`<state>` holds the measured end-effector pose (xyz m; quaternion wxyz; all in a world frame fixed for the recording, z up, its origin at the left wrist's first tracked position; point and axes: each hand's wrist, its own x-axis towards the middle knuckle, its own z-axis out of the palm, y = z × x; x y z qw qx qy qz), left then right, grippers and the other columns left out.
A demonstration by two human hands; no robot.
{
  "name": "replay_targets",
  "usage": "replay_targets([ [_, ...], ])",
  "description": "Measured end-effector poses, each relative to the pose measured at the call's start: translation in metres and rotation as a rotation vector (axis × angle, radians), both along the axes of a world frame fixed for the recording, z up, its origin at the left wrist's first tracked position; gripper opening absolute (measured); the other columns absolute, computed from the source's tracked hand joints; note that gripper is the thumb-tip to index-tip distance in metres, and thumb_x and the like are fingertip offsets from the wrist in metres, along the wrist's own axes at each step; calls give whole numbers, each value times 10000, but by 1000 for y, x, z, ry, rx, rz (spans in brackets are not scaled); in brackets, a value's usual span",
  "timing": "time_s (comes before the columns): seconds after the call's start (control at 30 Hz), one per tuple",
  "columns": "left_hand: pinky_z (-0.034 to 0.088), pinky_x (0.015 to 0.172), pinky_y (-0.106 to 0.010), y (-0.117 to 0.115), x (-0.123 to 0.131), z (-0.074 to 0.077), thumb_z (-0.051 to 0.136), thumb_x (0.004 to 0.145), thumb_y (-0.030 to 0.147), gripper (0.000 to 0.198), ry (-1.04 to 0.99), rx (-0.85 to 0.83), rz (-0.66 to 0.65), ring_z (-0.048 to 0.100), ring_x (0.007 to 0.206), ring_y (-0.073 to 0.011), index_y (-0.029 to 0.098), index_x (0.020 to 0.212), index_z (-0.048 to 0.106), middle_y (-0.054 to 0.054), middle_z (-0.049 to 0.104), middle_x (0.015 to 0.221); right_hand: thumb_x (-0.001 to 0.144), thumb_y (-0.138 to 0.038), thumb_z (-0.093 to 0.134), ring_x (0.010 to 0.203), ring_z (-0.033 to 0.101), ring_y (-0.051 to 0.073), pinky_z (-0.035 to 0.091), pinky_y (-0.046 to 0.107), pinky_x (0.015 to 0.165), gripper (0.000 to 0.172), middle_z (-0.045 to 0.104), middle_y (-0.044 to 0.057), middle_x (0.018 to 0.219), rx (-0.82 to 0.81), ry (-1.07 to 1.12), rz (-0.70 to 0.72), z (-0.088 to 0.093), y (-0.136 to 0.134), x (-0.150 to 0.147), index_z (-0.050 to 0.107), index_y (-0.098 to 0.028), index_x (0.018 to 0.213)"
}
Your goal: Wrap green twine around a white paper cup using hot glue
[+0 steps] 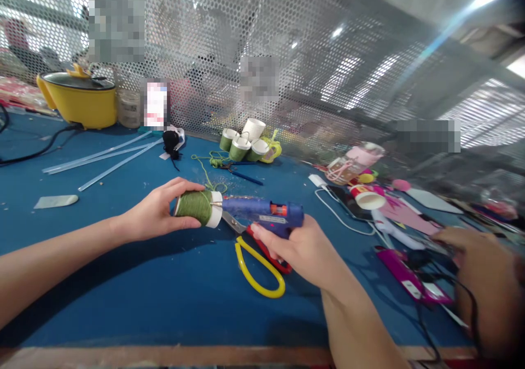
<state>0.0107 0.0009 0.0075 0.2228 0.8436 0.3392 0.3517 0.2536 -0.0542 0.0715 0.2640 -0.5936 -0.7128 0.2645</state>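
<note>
My left hand (158, 213) grips a paper cup wrapped in green string (197, 208), held on its side over the blue table (123, 281). My right hand (301, 249) is closed round the handle of a blue glue gun (262, 212), whose nozzle touches the cup's white rim. Scissors with yellow and red handles (258, 265) lie on the table just under the gun. A loose end of green string (207, 175) trails behind the cup.
Several green-wrapped cups (244, 142) stand at the back by the perforated metal screen. Clear glue sticks (102, 158) and a yellow pot (77, 98) are at the left. Another person's hand (488, 287) works at the right among pink items, cables and a phone (348, 202).
</note>
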Motion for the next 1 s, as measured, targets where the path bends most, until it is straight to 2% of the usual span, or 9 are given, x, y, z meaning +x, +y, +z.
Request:
replay_targets([
  [0.23, 446, 865, -338, -1, 0, 1, 634, 768, 372, 465, -13, 0, -7, 546, 992, -216, 189, 1165, 473, -78, 553, 1078, 752, -342, 583, 341, 447, 94, 414, 220, 409, 344, 487, -41, 367, 11, -5, -8, 1, 0, 1, 469, -210, 456],
  [0.4, 449, 863, -353, -1, 1, 0, 626, 768, 388, 454, -15, -9, -10, 549, 993, -223, 198, 1153, 478, -81, 557, 1083, 755, -363, 579, 353, 451, 98, 414, 222, 410, 338, 488, -43, 367, 6, -2, 38, 1, 0, 2, 487, -209, 469],
  [0.57, 447, 859, -344, -1, 1, 1, 630, 766, 382, 460, -32, -22, -8, 548, 988, -219, 194, 1158, 477, -79, 556, 1078, 758, -366, 570, 357, 463, 99, 433, 225, 428, 351, 488, -36, 367, 6, -19, -10, -1, 1, 2, 477, -203, 462],
  [0.83, 467, 845, -357, -1, 2, -2, 635, 751, 402, 481, -96, -115, -6, 566, 968, -227, 206, 1162, 481, -76, 568, 1092, 770, -403, 555, 409, 512, 118, 453, 237, 451, 377, 510, -22, 397, -16, -26, 51, 0, 1, 6, 477, -207, 458],
  [1.0, 482, 825, -353, -1, 1, -4, 651, 742, 397, 491, -130, -122, -25, 571, 963, -228, 211, 1165, 486, -76, 571, 1091, 778, -390, 543, 402, 508, 117, 460, 250, 483, 396, 502, -17, 384, 7, 6, 22, -1, 3, 6, 453, -204, 441],
])
